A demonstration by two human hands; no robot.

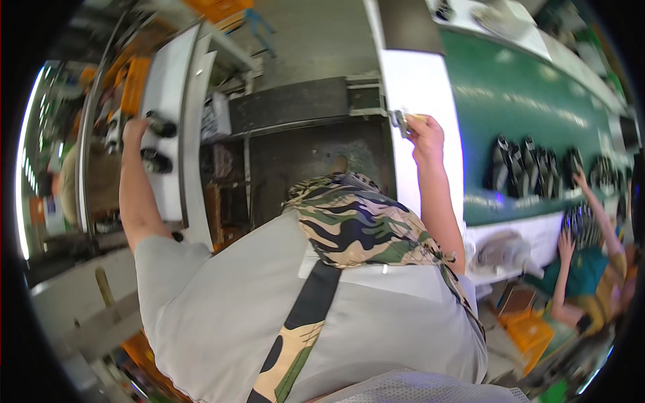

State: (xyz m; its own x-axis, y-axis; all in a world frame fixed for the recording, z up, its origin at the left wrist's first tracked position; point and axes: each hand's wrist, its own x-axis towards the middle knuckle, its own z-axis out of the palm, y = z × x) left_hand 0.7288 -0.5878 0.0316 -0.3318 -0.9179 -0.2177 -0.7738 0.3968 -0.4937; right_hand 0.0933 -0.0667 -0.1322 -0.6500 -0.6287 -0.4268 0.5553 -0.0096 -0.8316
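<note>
My left arm reaches out to the far left, and my left hand (136, 129) is over the white shelf (165, 74), beside a dark shoe (161, 125). A second dark shoe (156, 161) sits nearer along the same shelf. The fingers of this hand are too small and turned away to make out. On the right, my right hand (428, 139) is closed around a small tool (402, 123) with a grey metal end and a yellowish part, held over a white tabletop (420, 80). Its exact kind is not clear.
A green conveyor belt (484, 87) carries a row of black-and-grey shoes (524, 168). A co-worker's hand (579, 177) touches one shoe. An electric fan (500, 252) stands by the belt's near edge. Orange crates (136, 84) are behind the shelf. A dark bench (289, 107) lies ahead.
</note>
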